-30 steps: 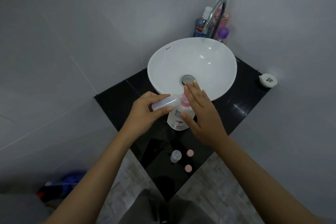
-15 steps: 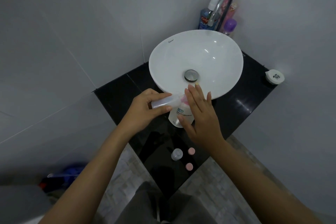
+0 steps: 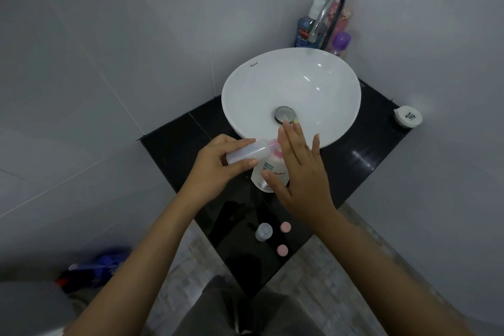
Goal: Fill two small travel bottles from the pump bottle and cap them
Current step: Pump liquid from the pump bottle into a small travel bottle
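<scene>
My left hand grips a small clear travel bottle, tilted on its side with its mouth against the pink pump head of the white pump bottle. My right hand lies flat over the pump head with fingers stretched out, thumb against the bottle's label. The pump bottle stands on the black counter just in front of the basin. A second small clear travel bottle stands uncapped near the counter's front corner, with two pink caps beside it.
A white bowl basin with a metal drain fills the counter's back. A chrome tap and several toiletry bottles stand behind it. A small round white item sits at the counter's right corner. Blue objects lie on the floor at left.
The view has shifted slightly. My hands keep the same pose: left hand holding the travel bottle at the spout, right palm on the pump head.
</scene>
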Tool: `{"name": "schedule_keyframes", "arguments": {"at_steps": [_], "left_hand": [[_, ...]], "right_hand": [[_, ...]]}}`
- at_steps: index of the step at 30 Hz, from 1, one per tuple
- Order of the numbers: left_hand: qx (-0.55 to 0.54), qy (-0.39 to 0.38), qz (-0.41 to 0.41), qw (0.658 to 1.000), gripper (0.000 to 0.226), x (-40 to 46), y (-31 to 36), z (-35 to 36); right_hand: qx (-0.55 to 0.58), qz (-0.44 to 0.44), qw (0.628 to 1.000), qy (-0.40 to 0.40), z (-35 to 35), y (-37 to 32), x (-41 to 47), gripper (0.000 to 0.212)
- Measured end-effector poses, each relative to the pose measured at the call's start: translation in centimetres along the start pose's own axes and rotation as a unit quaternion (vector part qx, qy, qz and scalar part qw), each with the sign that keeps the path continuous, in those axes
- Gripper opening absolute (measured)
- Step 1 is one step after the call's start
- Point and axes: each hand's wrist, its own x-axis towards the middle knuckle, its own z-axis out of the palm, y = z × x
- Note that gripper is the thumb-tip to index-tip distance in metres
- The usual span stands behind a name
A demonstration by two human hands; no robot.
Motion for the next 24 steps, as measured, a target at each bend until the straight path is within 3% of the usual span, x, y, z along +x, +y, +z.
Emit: {"name": "schedule_keyframes", "arguments": {"at_steps": [11, 24], "left_hand": [[-0.014, 0.011, 0.005, 1.000, 0.038, -0.3, -1.1, 1.0], [-0.015, 0.029, 0.020, 0.999, 0.039, -0.3, -0.8, 0.8]], "right_hand": [[0.015, -0.001, 1.000, 0.018, 1.3, 0.4, -0.5, 0.066], [-0.039, 0.010, 0.998, -0.039, -0.9, -0.3, 0.5, 0.081]]}}
